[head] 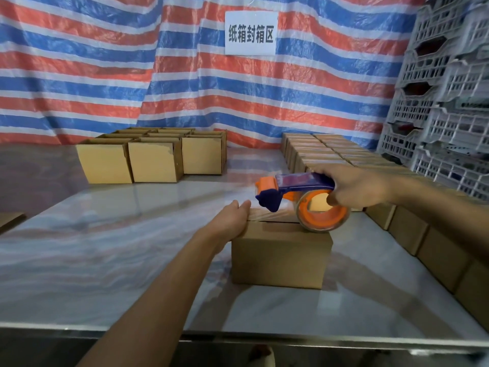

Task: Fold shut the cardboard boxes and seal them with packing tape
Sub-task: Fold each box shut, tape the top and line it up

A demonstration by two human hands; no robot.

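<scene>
Both arms reach forward: left hand flat, fingers straight; right hand grips the tape dispenser.

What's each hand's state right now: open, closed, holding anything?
Left hand: open, straight fingers pressing on the cardboard box top.
Right hand: closed, grips the tape dispenser.

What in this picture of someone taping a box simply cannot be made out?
Head view, the only one:
Top of the box: the tape dispenser and right hand cover its right part, hiding the seam there.
Clear tape by the left hand: too see-through to tell where it sticks.
Open boxes at the back: their walls hide any contents.
Crates: cut off by the right edge.
</scene>
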